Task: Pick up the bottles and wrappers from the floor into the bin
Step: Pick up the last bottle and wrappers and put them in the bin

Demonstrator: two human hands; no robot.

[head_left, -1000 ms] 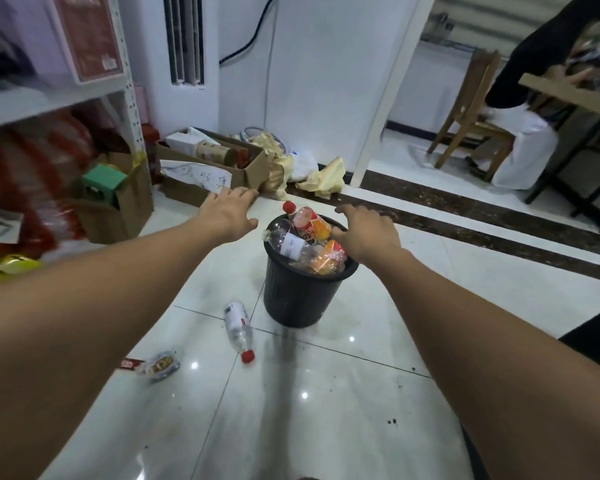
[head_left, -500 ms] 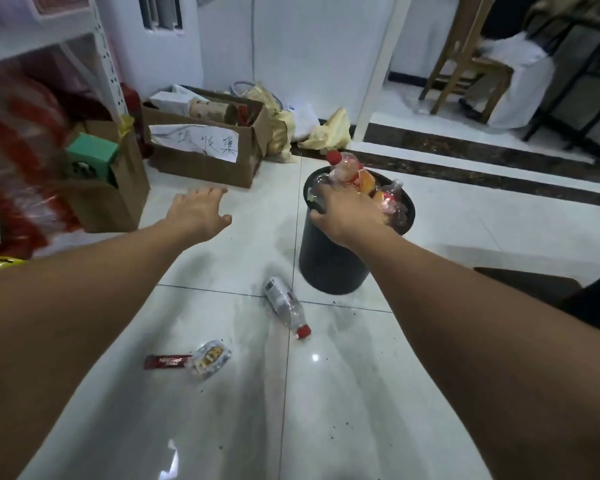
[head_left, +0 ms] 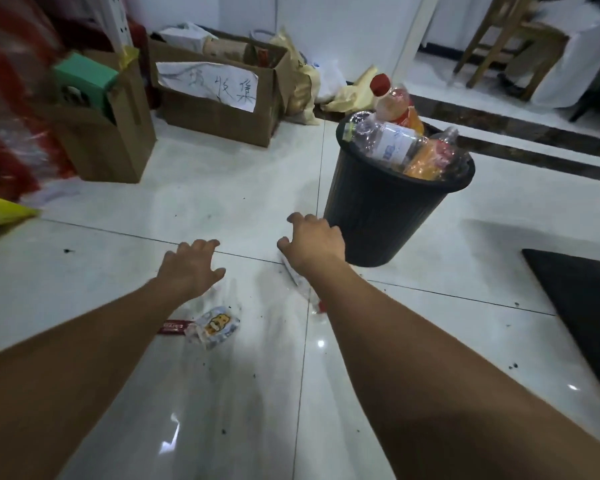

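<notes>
A black bin (head_left: 378, 216) stands on the white tiled floor, piled above its rim with plastic bottles (head_left: 395, 133). A clear bottle with a red cap (head_left: 300, 285) lies on the floor left of the bin, mostly hidden under my right hand (head_left: 312, 242) and forearm. That hand hovers over it, fingers spread, holding nothing. My left hand (head_left: 189, 268) is open too, just above a crumpled clear wrapper with a yellow print (head_left: 215, 325). A red stick wrapper (head_left: 172, 328) lies beside it.
Two cardboard boxes, one small (head_left: 108, 133) and one with a paper sign (head_left: 219, 98), stand at the back left by a shelf. Yellow bags (head_left: 347, 93) lie by the wall. A dark mat (head_left: 582, 306) is at the right. A wooden chair (head_left: 510, 36) stands far right.
My right hand left the top of the bin and came down over the floor bottle. My left hand dropped toward the wrappers. The view tilted down and closer to the floor.
</notes>
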